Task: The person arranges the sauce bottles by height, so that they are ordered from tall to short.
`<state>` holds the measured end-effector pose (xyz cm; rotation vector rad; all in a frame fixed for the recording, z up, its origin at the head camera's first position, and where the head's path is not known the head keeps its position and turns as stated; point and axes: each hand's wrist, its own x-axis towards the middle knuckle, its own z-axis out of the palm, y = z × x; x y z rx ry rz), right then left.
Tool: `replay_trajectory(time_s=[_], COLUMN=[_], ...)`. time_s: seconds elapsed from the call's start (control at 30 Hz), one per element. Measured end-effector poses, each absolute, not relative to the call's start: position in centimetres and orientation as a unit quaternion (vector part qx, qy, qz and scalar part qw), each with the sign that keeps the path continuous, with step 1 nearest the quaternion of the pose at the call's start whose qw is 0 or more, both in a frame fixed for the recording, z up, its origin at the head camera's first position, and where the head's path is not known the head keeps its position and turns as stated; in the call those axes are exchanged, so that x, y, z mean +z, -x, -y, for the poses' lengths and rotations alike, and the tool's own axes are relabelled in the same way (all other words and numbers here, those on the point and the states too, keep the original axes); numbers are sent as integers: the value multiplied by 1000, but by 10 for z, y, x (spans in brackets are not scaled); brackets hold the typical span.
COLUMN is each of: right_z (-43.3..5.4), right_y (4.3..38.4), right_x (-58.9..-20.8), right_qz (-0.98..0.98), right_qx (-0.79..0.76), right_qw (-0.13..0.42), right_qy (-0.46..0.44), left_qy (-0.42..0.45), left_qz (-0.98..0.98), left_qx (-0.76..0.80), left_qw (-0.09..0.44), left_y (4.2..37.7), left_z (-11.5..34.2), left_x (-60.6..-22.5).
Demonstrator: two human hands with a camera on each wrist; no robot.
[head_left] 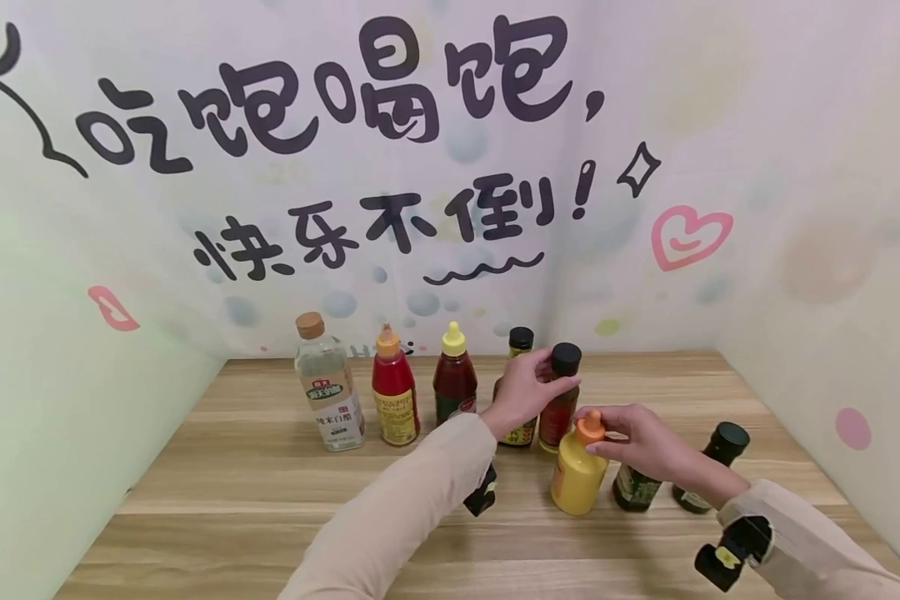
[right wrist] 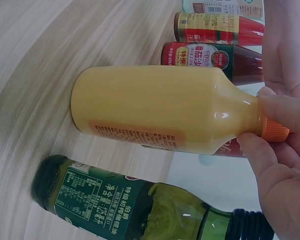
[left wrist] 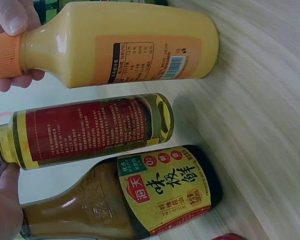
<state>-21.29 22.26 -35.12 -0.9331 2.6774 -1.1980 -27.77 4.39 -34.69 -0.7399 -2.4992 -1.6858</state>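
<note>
My left hand (head_left: 523, 390) holds a slim oil bottle with a red label (head_left: 558, 417) near its black cap. Right beside it stands a soy sauce bottle (left wrist: 165, 192) with a yellow label, partly hidden by that hand in the head view. My right hand (head_left: 645, 440) pinches a yellow squeeze bottle (head_left: 579, 473) at its orange cap (right wrist: 275, 130). In the head view this bottle is in front of the oil bottle; whether its base touches the table I cannot tell. A green olive oil bottle (right wrist: 125, 200) is next to it, partly behind my right hand in the head view.
Left along the back are a clear white vinegar bottle (head_left: 330, 400), a red sauce bottle (head_left: 395, 392) with an orange tip and a dark red one (head_left: 454, 379) with a yellow tip. Another dark-capped bottle (head_left: 723, 446) stands at the right. Walls bound the wooden table (head_left: 255, 500).
</note>
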Motion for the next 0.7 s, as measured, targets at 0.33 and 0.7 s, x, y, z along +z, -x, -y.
replay_trajectory(time_s=[0.33,0.7], right_z=[-223,-222], right_y=[213,212], right_x=[-352,-351], right_qz=[-872,-877], right_qx=[-379,-378], right_qw=[17,22], right_qy=[309,296], left_qy=[234,216], left_qz=[809,813], left_qx=[-538,-539], left_qw=[35,39], left_y=[283,288], left_z=[-56,-61], left_x=[-352,-361])
